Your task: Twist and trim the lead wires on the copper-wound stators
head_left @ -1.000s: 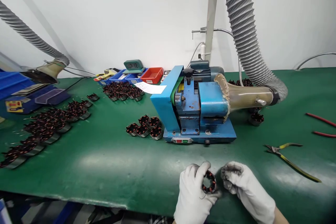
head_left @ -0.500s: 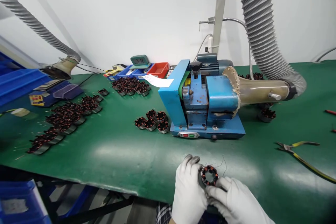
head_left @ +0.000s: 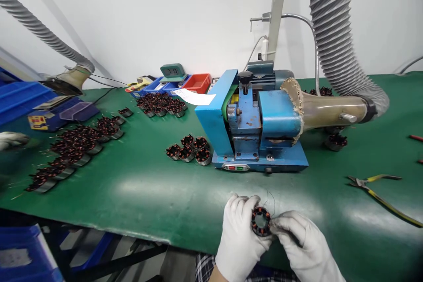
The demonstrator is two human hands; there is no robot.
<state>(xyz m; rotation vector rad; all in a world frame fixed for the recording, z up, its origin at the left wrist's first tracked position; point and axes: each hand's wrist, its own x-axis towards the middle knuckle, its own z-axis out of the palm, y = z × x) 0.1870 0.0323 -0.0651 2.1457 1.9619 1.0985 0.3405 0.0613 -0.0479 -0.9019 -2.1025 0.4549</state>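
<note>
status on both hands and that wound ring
Left hand holding wound ring. Right hand at its right edge. Thin wires poking up. Pliers lying open, apart from both hands.

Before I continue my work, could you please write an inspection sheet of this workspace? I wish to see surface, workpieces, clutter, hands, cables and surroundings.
Surface: green bench top, shiny with light reflections.
Job's things: one wound ring, held; thin wires show just beyond it. Other rings stand beside the blue machine, more at left.
Clutter: pliers lie with handles spread; a paper sheet at the machine's left.
Hands: both gloved; left hand grips the ring, right hand is at its right edge, grip unclear.
Cables: pale cord behind the machine; dark cord at left.
Surroundings: ridged hose at right; another person's hand, gloved, at the left edge.
</note>
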